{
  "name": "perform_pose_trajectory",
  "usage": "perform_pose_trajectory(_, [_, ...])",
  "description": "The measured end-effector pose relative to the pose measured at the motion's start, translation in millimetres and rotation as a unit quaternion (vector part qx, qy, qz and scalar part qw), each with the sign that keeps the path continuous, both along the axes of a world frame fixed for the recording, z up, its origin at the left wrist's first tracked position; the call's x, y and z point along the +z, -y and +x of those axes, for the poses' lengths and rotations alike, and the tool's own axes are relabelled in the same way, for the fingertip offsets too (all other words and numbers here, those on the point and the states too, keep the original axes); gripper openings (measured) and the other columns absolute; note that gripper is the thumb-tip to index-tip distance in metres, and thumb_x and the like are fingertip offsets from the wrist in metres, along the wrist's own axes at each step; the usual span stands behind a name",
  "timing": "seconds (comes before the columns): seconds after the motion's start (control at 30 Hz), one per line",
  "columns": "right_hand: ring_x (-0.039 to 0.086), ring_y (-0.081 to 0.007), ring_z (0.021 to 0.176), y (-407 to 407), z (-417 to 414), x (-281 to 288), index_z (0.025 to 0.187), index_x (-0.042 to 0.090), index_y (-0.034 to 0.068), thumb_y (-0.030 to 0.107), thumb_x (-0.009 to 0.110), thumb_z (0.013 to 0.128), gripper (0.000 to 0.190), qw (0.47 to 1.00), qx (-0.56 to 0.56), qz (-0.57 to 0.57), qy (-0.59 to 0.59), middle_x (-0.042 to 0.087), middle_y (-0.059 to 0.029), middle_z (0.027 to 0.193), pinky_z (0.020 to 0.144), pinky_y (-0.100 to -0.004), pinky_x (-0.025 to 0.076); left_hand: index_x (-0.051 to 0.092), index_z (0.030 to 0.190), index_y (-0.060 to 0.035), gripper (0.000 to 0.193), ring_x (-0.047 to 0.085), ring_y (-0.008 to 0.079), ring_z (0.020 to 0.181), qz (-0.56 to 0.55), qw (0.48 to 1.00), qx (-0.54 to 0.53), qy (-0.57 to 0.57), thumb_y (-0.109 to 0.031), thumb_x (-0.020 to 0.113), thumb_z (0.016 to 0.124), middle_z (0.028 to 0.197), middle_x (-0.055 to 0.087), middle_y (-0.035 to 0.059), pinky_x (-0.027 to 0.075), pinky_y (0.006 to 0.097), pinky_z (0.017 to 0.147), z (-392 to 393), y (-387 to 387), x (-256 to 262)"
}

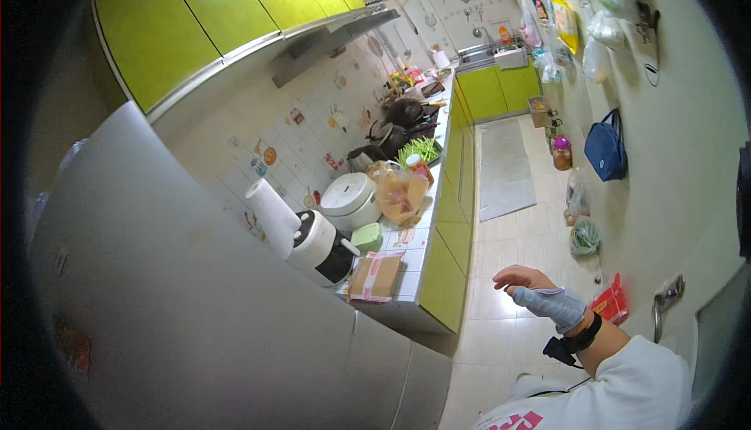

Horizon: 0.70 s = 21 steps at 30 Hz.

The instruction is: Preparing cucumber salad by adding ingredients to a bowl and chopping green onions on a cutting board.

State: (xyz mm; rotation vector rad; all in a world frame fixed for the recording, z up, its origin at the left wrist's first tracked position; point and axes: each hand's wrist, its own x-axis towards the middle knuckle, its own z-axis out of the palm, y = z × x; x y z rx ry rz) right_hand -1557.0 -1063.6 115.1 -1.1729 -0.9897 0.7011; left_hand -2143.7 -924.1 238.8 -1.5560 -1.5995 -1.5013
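Observation:
My right hand (533,287) hangs in the air over the pale floor tiles (490,336), holding nothing. Its fingers are loosely bent and stand apart from the thumb. A grey wrap (551,307) covers the thumb and wrist, and a black strap (587,336) with a small device sits on the forearm. My left hand is out of view. Left of the right hand, a taped cardboard box (375,277) lies on the near end of the white-tiled counter (413,248). Beside it are a light green box (367,236) and a white air fryer (320,248).
A large grey refrigerator (234,324) fills the near left. Along the counter stand a rice cooker (350,198), a plastic bag (402,195), green vegetables (419,149) and a wok (405,112). At right are a red package (613,301), bagged greens (585,236) and a door handle (666,301).

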Motion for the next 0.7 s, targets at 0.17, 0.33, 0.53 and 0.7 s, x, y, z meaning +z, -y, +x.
perform_pose_trajectory(0.17, [0.063,-0.0172,0.103,-18.0,71.5,-5.9,0.118,0.063,-0.001,0.023,0.060,0.093,0.035,0.996,-0.036,-0.076,0.011,0.066,-0.0100,0.108,0.088,-0.0317,0.051,0.015,0.151,0.0104,0.095,0.028,0.0534,0.139,-0.115,0.984,0.076,-0.110,-0.049,0.060,0.092,0.150,0.024,0.0398,0.025,0.0588,0.113,154.4,-51.1,-8.8])
perform_pose_trajectory(0.33, [0.064,-0.0165,0.099,-32.3,144.5,-25.4,0.114,0.065,-0.002,0.026,0.060,0.092,0.035,0.986,-0.077,-0.145,-0.019,0.068,-0.0107,0.105,0.085,-0.0311,0.051,0.014,0.150,0.0123,0.091,0.030,0.0544,0.136,0.018,0.974,0.218,-0.055,-0.047,0.055,0.095,0.149,0.025,0.0396,0.025,0.0591,0.113,171.9,-121.1,-39.5])
perform_pose_trajectory(0.53, [0.065,-0.0174,0.097,-45.5,230.5,-60.2,0.114,0.065,-0.003,0.027,0.060,0.092,0.037,0.967,-0.108,-0.229,-0.028,0.069,-0.0098,0.102,0.083,-0.0305,0.052,0.032,0.139,0.0116,0.072,0.048,0.0458,0.113,0.134,0.986,-0.039,-0.094,-0.044,0.051,0.098,0.126,0.047,0.0306,0.036,0.0568,0.101,379.8,-175.6,-12.1])
perform_pose_trajectory(0.7, [0.063,-0.0152,0.090,-80.1,320.0,-93.1,0.111,0.067,-0.003,0.030,0.062,0.092,0.038,0.941,-0.186,-0.281,-0.033,0.069,-0.0076,0.096,0.080,-0.0290,0.050,0.058,0.116,0.0073,0.044,0.057,0.0354,0.100,0.113,0.950,-0.186,-0.224,-0.032,0.058,0.096,0.111,0.059,0.0222,0.047,0.0491,0.088,537.8,-291.3,-99.7])
